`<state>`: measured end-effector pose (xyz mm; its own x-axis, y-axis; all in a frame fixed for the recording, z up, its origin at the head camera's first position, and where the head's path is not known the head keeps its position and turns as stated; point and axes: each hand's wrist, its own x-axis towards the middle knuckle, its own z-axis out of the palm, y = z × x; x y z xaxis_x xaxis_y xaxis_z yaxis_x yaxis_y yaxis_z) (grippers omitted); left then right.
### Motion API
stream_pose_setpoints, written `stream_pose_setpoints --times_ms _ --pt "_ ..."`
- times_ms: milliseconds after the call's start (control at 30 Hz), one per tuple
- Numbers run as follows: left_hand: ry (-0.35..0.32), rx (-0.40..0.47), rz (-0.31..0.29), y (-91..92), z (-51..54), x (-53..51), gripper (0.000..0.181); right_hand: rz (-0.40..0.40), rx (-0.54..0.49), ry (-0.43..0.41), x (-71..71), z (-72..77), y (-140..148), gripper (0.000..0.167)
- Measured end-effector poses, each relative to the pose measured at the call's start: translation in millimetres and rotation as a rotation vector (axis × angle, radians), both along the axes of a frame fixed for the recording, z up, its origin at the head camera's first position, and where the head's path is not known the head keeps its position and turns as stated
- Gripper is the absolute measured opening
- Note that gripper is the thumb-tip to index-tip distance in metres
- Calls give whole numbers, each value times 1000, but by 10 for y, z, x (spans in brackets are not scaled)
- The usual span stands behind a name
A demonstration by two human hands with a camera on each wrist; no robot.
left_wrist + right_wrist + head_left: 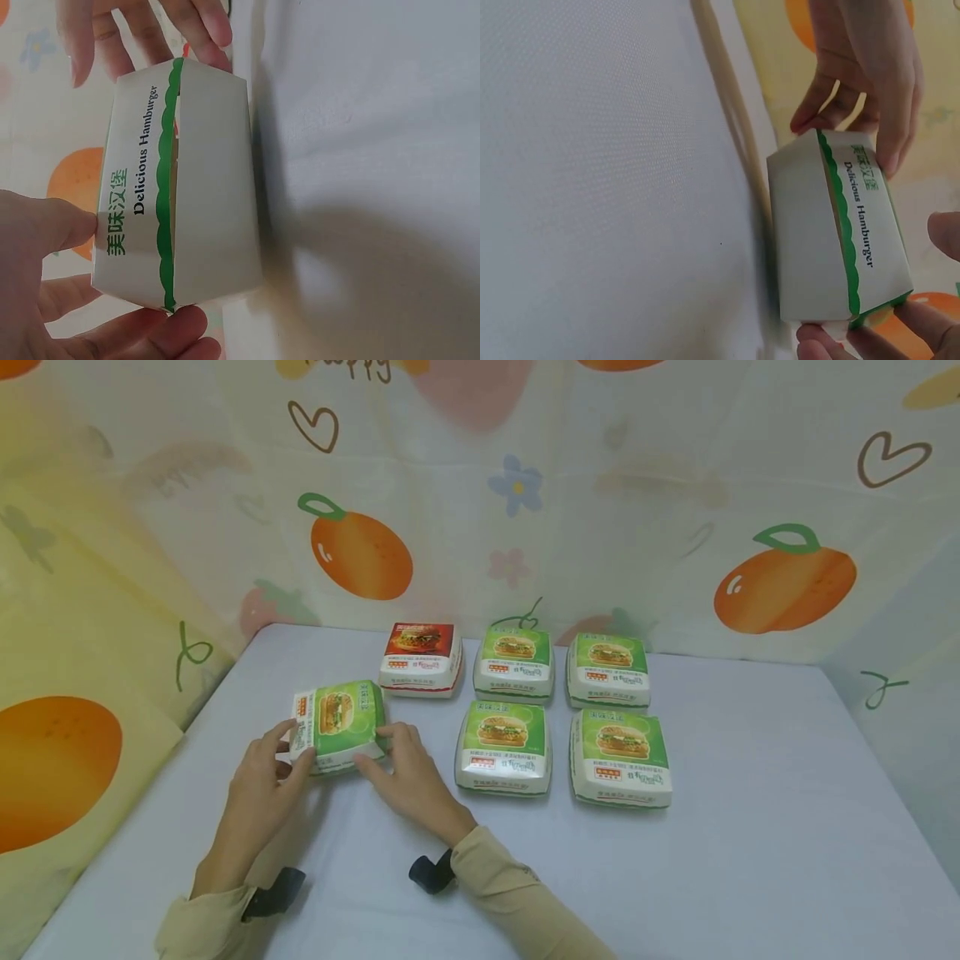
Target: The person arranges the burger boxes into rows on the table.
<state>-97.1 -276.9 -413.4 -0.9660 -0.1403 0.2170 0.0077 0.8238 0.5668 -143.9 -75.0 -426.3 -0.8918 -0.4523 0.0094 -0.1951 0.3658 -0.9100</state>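
Note:
A green and white hamburger box [348, 727] is between my two hands at the left of the table, turned sideways from the others. My left hand [262, 785] grips its left end, with the thumb on the lid and the fingers at the side, as the left wrist view shows. At the right end, fingers of my right hand [408, 777] curl against the box; its thumb [945, 232] stands apart from the lid in the right wrist view. "Delicious Hamburger" is printed on the near side [142, 172]. Whether the base touches the table is unclear.
Behind and to the right stand a red-topped hamburger box [420, 660] and several green-topped ones, including one nearest my right hand [502, 752]. All sit on a white-covered table [750, 860]. A fruit-print cloth [450, 485] hangs at the back.

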Motion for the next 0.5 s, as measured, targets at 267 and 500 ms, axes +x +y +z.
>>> stream_pose_setpoints --times_ms 267,500 --pt "-58 -26 -4 57 -16 119 53 -1 23 -3 -33 0 56 53" --pt "-38 -31 -56 113 -24 232 51 -40 34 -28 -44 -10 61 57"
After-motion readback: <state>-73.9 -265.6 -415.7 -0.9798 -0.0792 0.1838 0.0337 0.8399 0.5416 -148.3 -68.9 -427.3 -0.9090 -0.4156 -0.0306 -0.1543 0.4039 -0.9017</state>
